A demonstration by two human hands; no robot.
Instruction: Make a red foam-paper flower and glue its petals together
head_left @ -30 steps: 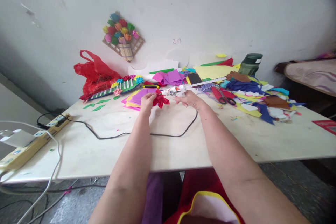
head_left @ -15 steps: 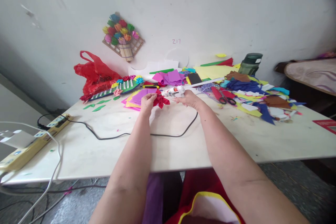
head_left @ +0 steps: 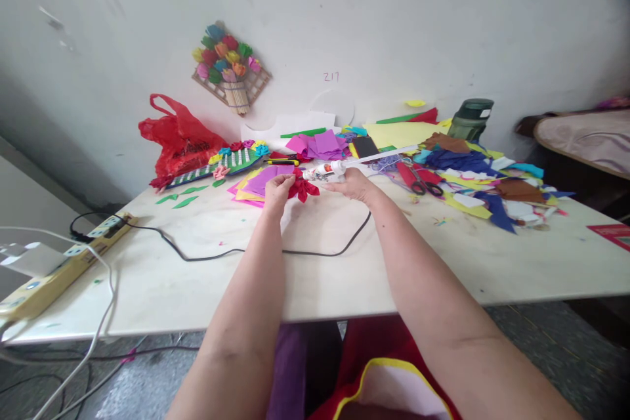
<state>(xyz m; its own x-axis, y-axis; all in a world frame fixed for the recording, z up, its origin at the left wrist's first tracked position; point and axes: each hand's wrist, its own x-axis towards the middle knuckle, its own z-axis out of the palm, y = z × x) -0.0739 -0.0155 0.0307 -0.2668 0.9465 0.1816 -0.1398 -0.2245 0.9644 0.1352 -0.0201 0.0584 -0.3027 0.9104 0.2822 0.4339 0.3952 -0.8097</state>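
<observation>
Between the fingers of my left hand [head_left: 278,191] is a red paper flower [head_left: 305,189], its petals spreading to the right. My right hand [head_left: 355,186] is wrapped round a white glue gun [head_left: 331,172] with a long glue stick [head_left: 378,156] jutting from its back. The gun's nozzle points left and lies close over the flower; whether it touches cannot be made out. Behind my left hand lies a stack of pink, yellow and purple paper [head_left: 256,188]. A black cord [head_left: 315,253] loops across the table below my wrists.
Green paper leaves [head_left: 186,202], a green panel with paper flowers [head_left: 241,161] and a red plastic bag [head_left: 182,138] are on the left. Scissors [head_left: 426,188], a paper scrap heap [head_left: 492,184] and a green bottle [head_left: 470,121] occupy the right. A power strip [head_left: 83,266] lines the left edge.
</observation>
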